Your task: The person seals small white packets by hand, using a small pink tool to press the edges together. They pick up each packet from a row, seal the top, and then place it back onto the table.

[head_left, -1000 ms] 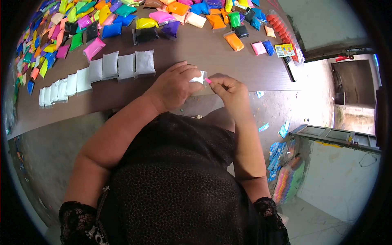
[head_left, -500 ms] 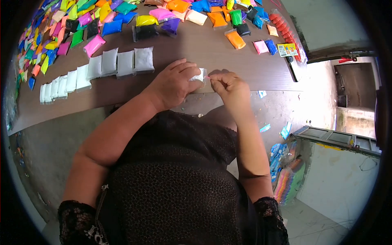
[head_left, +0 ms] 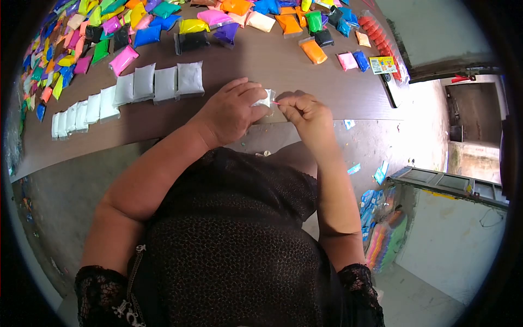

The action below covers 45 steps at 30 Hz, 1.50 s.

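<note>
My left hand (head_left: 231, 113) lies over a small clear packet with white filling (head_left: 266, 99) at the table's near edge. Its fingers and thumb close on the packet, hiding much of it. Just to the right, my right hand (head_left: 308, 113) pinches a thin pink-red stick-like piece (head_left: 276, 103), whose tip reaches the packet's right end. What this piece is, I cannot make out. Left of my hands, several similar white packets stand in a slanting row, the nearest being a larger white packet (head_left: 190, 79).
Many coloured packets (head_left: 147, 36) cover the table's far left and back. An orange packet (head_left: 312, 50) lies nearer. At the right are a bag of red pieces (head_left: 376, 37), a yellow card (head_left: 383, 65) and a dark-edged flat object (head_left: 390, 91). Blue wrappers (head_left: 370, 204) lie on the floor.
Both hands keep nearly the same place. The pink-red piece shows a little more between the right fingertips and the packet. The view has shifted slightly.
</note>
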{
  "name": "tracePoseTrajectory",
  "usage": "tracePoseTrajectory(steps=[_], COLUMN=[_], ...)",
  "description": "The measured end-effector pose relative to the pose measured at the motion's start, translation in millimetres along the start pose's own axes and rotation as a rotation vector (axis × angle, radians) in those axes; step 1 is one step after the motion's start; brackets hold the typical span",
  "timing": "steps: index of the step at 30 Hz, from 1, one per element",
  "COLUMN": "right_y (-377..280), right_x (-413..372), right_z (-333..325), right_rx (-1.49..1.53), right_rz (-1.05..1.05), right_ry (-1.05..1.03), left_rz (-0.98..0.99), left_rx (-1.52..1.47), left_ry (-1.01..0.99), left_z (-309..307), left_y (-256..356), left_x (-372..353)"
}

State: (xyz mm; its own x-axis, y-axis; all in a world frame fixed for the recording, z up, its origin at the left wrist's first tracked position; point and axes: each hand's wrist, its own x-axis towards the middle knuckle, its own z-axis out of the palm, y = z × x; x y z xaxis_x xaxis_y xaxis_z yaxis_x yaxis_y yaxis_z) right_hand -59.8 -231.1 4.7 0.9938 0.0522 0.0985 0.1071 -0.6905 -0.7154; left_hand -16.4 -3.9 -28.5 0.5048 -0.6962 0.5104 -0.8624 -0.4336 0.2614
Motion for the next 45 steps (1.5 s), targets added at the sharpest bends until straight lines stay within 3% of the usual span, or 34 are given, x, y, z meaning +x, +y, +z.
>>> tracePoseTrajectory(steps=[9, 14, 20, 27, 33, 41, 45], right_y=[-9, -12, -6, -4, -1, 0, -1], right_x=[3, 11, 13, 16, 14, 11, 11], right_z=[0, -7, -7, -13, -9, -14, -14], right_rx=[-0.156, -0.428, -0.507, -0.493, -0.361, -0.423, -0.381], right_rz=[-0.047, -0.180, -0.318, -0.363, -0.260, -0.442, -0.381], right_ry=[0.015, -0.029, 0.005, -0.052, -0.027, -0.025, -0.035], left_rz=[-0.017, -0.015, 0.002, 0.006, 0.009, 0.010, -0.028], left_rx=[-0.043, -0.035, -0.011, -0.019, -0.019, -0.080, -0.126], left_ry=[-0.009, -0.013, -0.021, -0.030, -0.038, -0.034, -0.022], left_z=[1, 3, 3, 2, 1, -4, 0], left_y=[-1, -2, -3, -3, -2, -2, -4], left_x=[-1, -2, -2, -1, -1, 2, 2])
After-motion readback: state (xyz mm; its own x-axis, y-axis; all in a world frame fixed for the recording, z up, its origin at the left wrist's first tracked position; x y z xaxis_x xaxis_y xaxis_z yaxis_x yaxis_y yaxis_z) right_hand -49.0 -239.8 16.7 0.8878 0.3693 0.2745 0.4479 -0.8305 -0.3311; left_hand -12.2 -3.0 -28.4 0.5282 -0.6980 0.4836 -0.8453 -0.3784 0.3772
